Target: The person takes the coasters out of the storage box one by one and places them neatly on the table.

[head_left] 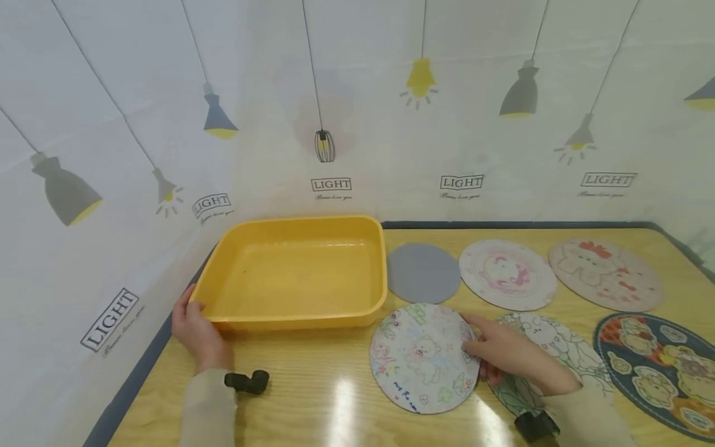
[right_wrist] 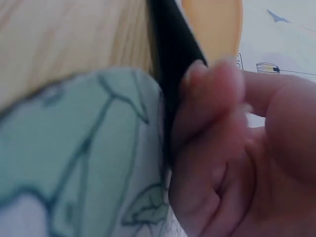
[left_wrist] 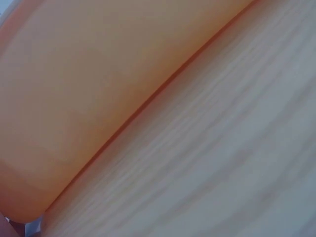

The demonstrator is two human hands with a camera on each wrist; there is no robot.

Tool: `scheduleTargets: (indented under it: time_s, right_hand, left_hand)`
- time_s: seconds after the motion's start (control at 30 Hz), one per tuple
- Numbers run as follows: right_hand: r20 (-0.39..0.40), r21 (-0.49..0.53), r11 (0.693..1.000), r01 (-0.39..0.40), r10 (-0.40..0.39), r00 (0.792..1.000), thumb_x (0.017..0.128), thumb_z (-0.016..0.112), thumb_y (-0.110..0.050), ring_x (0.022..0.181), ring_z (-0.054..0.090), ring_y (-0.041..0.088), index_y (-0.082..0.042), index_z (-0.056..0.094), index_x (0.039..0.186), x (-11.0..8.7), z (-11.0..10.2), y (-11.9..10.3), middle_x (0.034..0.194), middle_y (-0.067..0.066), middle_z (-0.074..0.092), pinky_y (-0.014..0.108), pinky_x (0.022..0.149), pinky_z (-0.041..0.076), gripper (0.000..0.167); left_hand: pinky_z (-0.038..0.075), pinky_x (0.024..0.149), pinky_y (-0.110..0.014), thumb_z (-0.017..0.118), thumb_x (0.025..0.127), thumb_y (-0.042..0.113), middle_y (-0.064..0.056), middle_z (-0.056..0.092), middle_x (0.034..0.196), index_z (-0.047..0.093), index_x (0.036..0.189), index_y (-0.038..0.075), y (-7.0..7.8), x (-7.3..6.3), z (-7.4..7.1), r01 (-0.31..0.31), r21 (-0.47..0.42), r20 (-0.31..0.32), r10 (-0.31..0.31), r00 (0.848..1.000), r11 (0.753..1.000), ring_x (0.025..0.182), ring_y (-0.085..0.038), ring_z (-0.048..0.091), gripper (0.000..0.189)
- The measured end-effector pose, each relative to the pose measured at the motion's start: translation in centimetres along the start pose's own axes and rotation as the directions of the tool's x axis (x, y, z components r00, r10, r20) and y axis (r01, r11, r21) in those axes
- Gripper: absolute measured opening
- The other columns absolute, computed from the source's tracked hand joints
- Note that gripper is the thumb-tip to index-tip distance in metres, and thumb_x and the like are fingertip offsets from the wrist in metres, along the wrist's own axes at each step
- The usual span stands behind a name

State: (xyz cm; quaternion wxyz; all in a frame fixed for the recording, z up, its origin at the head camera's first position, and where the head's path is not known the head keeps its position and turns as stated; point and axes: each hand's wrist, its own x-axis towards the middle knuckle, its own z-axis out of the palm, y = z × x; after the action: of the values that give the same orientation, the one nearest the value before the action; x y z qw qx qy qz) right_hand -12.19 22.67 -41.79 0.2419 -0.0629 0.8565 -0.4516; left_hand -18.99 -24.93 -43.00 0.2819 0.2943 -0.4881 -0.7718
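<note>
A yellow plastic tray rests on the wooden table, with nothing inside it. My left hand grips its near left corner, thumb over the rim and fingers around the outside. In the left wrist view the tray's outer wall fills the upper left. My right hand pinches the right edge of a round white placemat with colourful doodles. The right wrist view shows this mat's dark underside tilted up, fingers curled against it. Beneath that hand lies a round mat with green leaves.
Right of the tray lie a plain grey round mat, a pink-and-white one and one with a red-bowed character. A dark patterned mat is at the right edge. Lamp-printed cloth hangs behind the table.
</note>
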Motion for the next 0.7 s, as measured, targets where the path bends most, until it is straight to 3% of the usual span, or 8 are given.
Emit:
scheduleTargets:
  time_s: [0.33,0.7]
  right_hand:
    - [0.097,-0.011,1.000,0.014,-0.013,0.995,0.087,0.054,-0.016,0.036,0.051,0.018,-0.004,0.015,0.142,-0.49,-0.31,-0.27,0.050,0.012,0.056,0.038,0.039,0.045,0.068]
    - [0.098,-0.009,1.000,0.007,-0.006,0.995,0.087,0.055,-0.017,0.037,0.052,0.017,-0.004,0.014,0.142,-0.51,-0.33,-0.08,0.052,0.012,0.057,0.036,0.040,0.046,0.070]
  left_hand:
    - [0.039,0.090,-0.028,0.036,0.086,0.005,-0.001,0.049,0.123,0.059,0.115,0.017,0.00,0.04,-0.05,-0.002,-0.028,0.015,0.003,1.000,1.000,0.109,-0.017,0.048,0.039]
    - [0.039,0.089,-0.028,0.038,0.087,0.008,-0.001,0.048,0.124,0.059,0.116,0.018,0.04,0.03,-0.10,-0.005,-0.002,0.010,0.005,1.000,1.000,0.109,-0.017,0.048,0.037]
